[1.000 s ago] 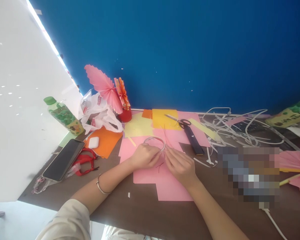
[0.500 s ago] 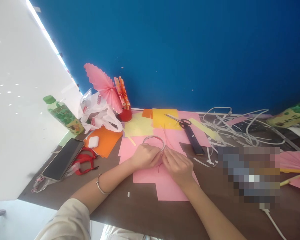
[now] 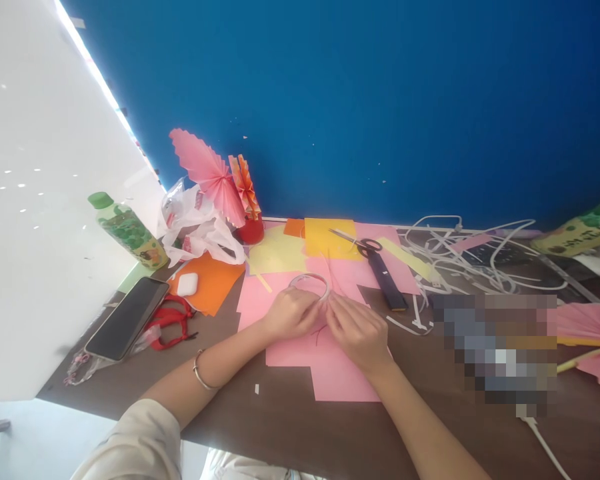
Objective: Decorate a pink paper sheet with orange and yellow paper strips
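Observation:
A thin, pale ring that looks like a narrow roll of tape (image 3: 309, 276) stands up between my hands, over the pink paper (image 3: 345, 383). My left hand (image 3: 293, 313) is closed round the ring's lower edge. Against its right side, the fingertips of my right hand (image 3: 357, 330) are pinched together; what they hold is hidden. The two hands meet at the fingertips. A thin reddish thread (image 3: 317, 335) shows just below them, its ends partly covered.
Scissors (image 3: 370, 248) and a dark cutter-like bar (image 3: 389, 283) lie right of centre, near tangled white cables (image 3: 460, 267). At left are a phone (image 3: 127, 317), white earbud case (image 3: 187, 284), bottle (image 3: 127, 230) and plastic bag (image 3: 200, 233) beside a pink paper fan (image 3: 205, 163).
The ring has shifted very slightly to the right and tilted a little between my fingers. Both hands keep nearly the same place and grip.

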Action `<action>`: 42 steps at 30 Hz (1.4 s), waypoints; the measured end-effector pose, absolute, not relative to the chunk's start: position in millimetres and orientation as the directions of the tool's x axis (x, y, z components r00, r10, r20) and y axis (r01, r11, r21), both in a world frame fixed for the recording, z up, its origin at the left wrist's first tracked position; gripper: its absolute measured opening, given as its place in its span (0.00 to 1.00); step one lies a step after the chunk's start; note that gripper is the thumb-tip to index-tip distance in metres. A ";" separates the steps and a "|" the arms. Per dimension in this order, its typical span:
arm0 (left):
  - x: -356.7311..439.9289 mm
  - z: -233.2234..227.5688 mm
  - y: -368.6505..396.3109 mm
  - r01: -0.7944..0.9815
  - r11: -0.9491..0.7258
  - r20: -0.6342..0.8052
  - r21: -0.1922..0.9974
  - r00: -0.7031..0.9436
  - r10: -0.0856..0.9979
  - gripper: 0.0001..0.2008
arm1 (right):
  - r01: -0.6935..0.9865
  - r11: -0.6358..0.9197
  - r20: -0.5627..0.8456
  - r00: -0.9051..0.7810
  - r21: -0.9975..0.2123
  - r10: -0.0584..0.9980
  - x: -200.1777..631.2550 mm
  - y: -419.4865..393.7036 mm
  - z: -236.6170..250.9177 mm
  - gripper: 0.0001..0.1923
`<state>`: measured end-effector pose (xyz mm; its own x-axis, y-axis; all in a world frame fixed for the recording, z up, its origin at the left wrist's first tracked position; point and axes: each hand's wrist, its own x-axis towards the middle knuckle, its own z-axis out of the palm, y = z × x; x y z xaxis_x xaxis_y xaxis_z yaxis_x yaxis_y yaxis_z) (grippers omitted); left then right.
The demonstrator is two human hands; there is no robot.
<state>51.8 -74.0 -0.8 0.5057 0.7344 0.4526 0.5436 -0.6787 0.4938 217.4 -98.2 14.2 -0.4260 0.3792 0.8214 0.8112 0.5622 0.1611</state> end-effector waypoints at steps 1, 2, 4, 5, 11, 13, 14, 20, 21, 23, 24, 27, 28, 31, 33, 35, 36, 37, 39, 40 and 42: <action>51.9 -0.8 -74.2 0.535 -0.678 0.452 0.505 0.505 0.735 0.15 | 0.810 0.563 0.824 -0.426 0.163 0.374 217.4 -98.0 14.1 0.06; 51.9 -0.6 -74.4 0.524 -0.679 0.453 0.514 0.506 0.734 0.15 | 0.810 0.565 0.828 -0.421 0.159 0.370 217.4 -97.8 14.0 0.05; 51.3 0.0 -74.0 0.503 -0.684 0.455 0.528 0.512 0.729 0.15 | 0.813 0.569 0.844 -0.387 0.122 0.371 217.4 -97.3 13.9 0.05; 50.6 0.5 -73.3 0.494 -0.687 0.457 0.533 0.515 0.725 0.14 | 0.817 0.571 0.854 -0.356 0.086 0.380 217.7 -97.0 13.8 0.05; 40.4 3.6 -64.5 0.464 -0.736 0.477 0.493 0.564 0.675 0.14 | 0.790 0.601 0.883 -0.192 -0.120 0.428 226.0 -94.8 16.2 0.11; 36.1 2.3 -61.2 0.473 -0.759 0.476 0.448 0.592 0.650 0.15 | 0.781 0.607 0.894 -0.157 -0.148 0.420 230.6 -94.2 19.1 0.12; 34.1 1.1 -59.7 0.488 -0.765 0.473 0.420 0.601 0.644 0.15 | 0.781 0.606 0.900 -0.144 -0.152 0.412 232.8 -94.1 20.8 0.13; 30.9 1.7 -58.5 0.623 -0.718 0.443 0.311 0.573 0.689 0.14 | 0.773 0.621 0.935 -0.112 -0.131 0.336 240.0 -97.1 30.0 0.13; 32.6 4.6 -61.1 0.615 -0.708 0.438 0.348 0.561 0.703 0.15 | 0.768 0.627 0.934 -0.112 -0.135 0.338 239.9 -97.5 30.4 0.12; 38.2 11.7 -68.3 0.567 -0.674 0.424 0.473 0.524 0.739 0.15 | 0.759 0.632 0.927 -0.112 -0.153 0.358 239.2 -97.8 30.4 0.11; 42.0 15.3 -72.5 0.535 -0.651 0.418 0.538 0.502 0.757 0.14 | 0.754 0.636 0.920 -0.115 -0.164 0.374 238.5 -97.6 30.4 0.11; 54.6 23.0 -82.6 0.482 -0.613 0.411 0.626 0.464 0.785 0.13 | 0.730 0.647 0.901 -0.104 -0.218 0.421 236.5 -95.8 32.7 0.09; 58.2 24.2 -84.0 0.488 -0.609 0.416 0.626 0.452 0.789 0.14 | 0.721 0.652 0.894 -0.104 -0.234 0.436 235.8 -94.8 34.9 0.09; 65.0 27.0 -81.2 0.533 -0.598 0.426 0.598 0.421 0.801 0.14 | 0.695 0.664 0.855 -0.138 -0.276 0.500 234.5 -90.8 45.4 0.07; 65.4 30.4 -76.1 0.555 -0.601 0.419 0.575 0.431 0.799 0.12 | 0.688 0.652 0.812 -0.157 -0.318 0.562 234.4 -86.7 54.2 0.06; 63.0 35.9 -71.4 0.576 -0.602 0.409 0.554 0.441 0.799 0.10 | 0.685 0.607 0.749 -0.134 -0.403 0.649 234.9 -81.5 62.9 0.05; 61.1 39.1 -69.7 0.588 -0.594 0.405 0.548 0.435 0.804 0.09 | 0.683 0.567 0.702 -0.112 -0.459 0.703 235.3 -78.7 67.0 0.05; 58.8 42.3 -68.6 0.601 -0.580 0.399 0.549 0.422 0.814 0.09 | 0.680 0.518 0.646 -0.085 -0.518 0.758 235.6 -76.0 70.8 0.05; 53.7 47.5 -67.5 0.621 -0.537 0.381 0.571 0.379 0.844 0.08 | 0.666 0.411 0.525 -0.034 -0.622 0.850 235.9 -71.0 77.5 0.05; 51.1 49.2 -67.1 0.625 -0.512 0.367 0.590 0.357 0.859 0.08 | 0.656 0.368 0.471 -0.020 -0.659 0.882 235.8 -69.0 80.4 0.05; 46.1 50.6 -66.0 0.618 -0.470 0.340 0.631 0.324 0.883 0.08 | 0.629 0.317 0.399 -0.012 -0.710 0.917 234.6 -66.3 85.3 0.06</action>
<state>46.1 -66.0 50.6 0.3245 0.8828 0.3396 0.6178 -0.4697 0.6307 234.6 -66.3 85.3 -0.0115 0.9170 0.3988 0.6295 0.3166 -0.7096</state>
